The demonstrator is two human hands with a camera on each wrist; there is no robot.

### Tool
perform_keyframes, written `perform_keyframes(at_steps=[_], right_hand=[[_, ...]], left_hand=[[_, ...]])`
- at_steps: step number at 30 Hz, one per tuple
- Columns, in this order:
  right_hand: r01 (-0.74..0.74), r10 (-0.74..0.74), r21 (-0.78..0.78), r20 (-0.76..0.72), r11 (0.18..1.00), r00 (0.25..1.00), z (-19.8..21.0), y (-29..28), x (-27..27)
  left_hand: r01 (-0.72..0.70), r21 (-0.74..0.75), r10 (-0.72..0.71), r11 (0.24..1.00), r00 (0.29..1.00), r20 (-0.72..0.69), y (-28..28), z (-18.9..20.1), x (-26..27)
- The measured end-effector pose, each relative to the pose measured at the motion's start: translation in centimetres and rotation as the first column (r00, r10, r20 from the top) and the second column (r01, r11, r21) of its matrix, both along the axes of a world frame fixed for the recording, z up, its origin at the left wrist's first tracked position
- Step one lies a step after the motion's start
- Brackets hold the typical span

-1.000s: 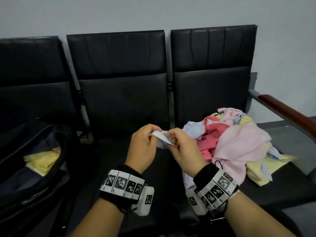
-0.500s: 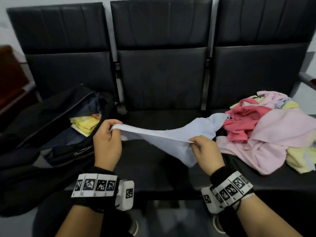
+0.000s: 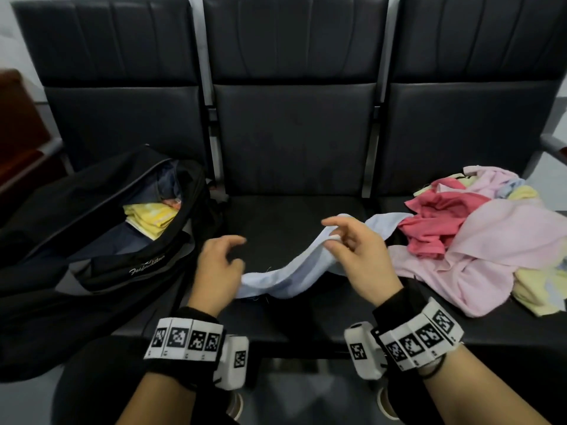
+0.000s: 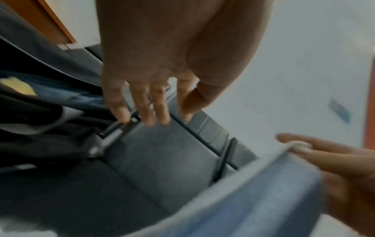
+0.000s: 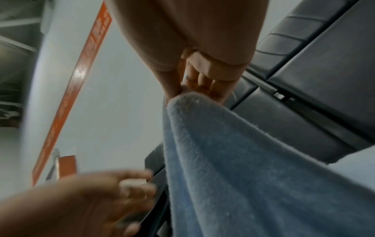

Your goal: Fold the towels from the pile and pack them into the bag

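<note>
With the right hand (image 3: 359, 262) pinching a raised fold of the blue towel (image 3: 291, 277) between thumb and fingertips, and the left hand (image 3: 216, 268) released, fingers loosely spread and gripping nothing just above the towel's slack near end, treat the step in hand as finding two matching corners before any fold. Bring the left hand down onto the loose end lying right beside it and take an edge there, not a bunch of cloth. Slide the right-hand pinch along the hem to a true corner, since a grip on a mid-cloth ridge, as seen in the right wrist view, probably gives a crooked fold. Draw the towel clear toward the left hand first: hard to tell from the head view whether its far tip, beyond the right hand, lies on or under the pile (image 3: 478, 240), so pull gently and watch for the pink and red pieces dragging along. Spread the cloth flat on the seat (image 3: 291, 216) between the hands, or hold it taut in the air, then match corner to corner and smooth from the middle outward. Fold small enough for the open bag (image 3: 132, 268) on the far side of the left hand, and aim to lay it flat beside the yellow towel (image 3: 150, 214) already inside.
</note>
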State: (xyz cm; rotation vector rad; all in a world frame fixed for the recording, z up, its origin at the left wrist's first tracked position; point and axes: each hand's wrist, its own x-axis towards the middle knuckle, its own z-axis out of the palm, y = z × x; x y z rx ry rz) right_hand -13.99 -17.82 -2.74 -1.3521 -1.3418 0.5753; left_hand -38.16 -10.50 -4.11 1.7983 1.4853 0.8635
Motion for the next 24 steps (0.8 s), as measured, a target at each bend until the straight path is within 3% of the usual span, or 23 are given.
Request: perform_keyframes(at_steps=[3,5,9,13,15,19,21,24], right_hand=[[-0.094,0.094,-0.015,0.015,0.995,0.995,0.5,0.6,-2.0],[-0.143,0.146,-0.035,0.095,0.989,0.985,0.6,0.8,-2.8],[-0.205,0.209,-0.04,0.152,0.978,0.966,0.0,0.7,-2.9],[-0.198,0.224,-0.139,0.209,0.97,0.952,-1.7,0.2,-2.0],[-0.177,0.22,-0.187,0.248,0.966,0.943,-2.6,0.1,-1.4],[-0.103,0.142,-0.18,0.22,0.978,0.965,-3.1,0.4,-1.0],[-0.087,0.121,-0.167,0.208,0.982,0.97,-2.9,0.7,-1.3],[-0.113,0.145,-0.157,0.21,0.981,0.967,-2.5,0.8,-2.0]], left_hand=[[0.319,-0.007,-0.312,0.948,0.93,0.196,-2.1,2.3,3.4],[0.427,0.006,-0.418,0.904,0.882,0.217,-2.7,3.1,4.6],[0.371,0.106,-0.379,0.922,0.923,0.061,-2.9,3.4,4.5],[0.271,0.222,-0.304,0.937,0.943,0.131,-2.7,3.0,3.5],[0.208,0.194,-0.243,0.959,0.954,0.178,-2.3,2.7,2.9],[0.168,-0.024,-0.155,0.985,0.947,0.282,-1.7,1.6,2.3],[0.231,-0.067,-0.205,0.971,0.939,0.276,-1.9,1.3,2.4],[0.288,-0.017,-0.28,0.957,0.942,0.185,-2.3,1.2,2.7]])
